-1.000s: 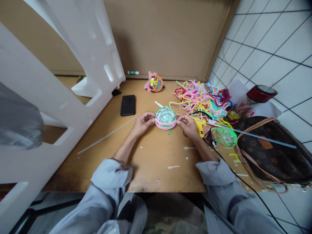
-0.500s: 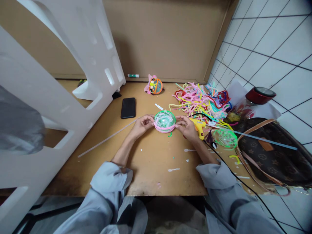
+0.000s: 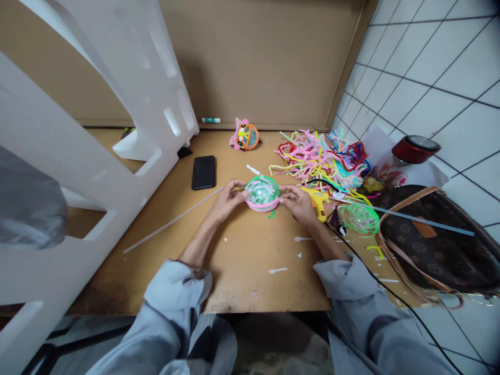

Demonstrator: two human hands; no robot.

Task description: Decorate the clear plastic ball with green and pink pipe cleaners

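Half-sphere (image 3: 262, 190) of clear material, streaked with green and white, sits between the two hands, a green band round its far edge and a pink strand (image 3: 262, 209) along its near one; whether its base touches the table (image 3: 242, 271) cannot be told. The left hand (image 3: 229, 199) pinches its left edge between thumb and fingers, and the right hand (image 3: 300, 204) pinches the right edge the same way, both at the ends of the pink strand. A small green scrap (image 3: 271, 214) lies just on the near side, between the hands. Right beside the right hand is a yellow glue gun (image 3: 318, 200), its black cord (image 3: 383, 284) running past the right forearm, and farther right lie a second green-streaked dome (image 3: 359, 219) and a brown patterned bag (image 3: 433, 265). Beyond the right hand spreads a tangled heap of fuzzy sticks (image 3: 312, 159), mostly pink, with a red-lidded container (image 3: 416, 150) to its right. Beyond the left hand lies a black phone (image 3: 203, 172); a pale thin rod (image 3: 172, 221) slants away to that hand's left. Straight beyond both hands, near the back panel (image 3: 258, 62), rests a pink and orange figure (image 3: 245, 135), with a marker (image 3: 211, 120) to its left.
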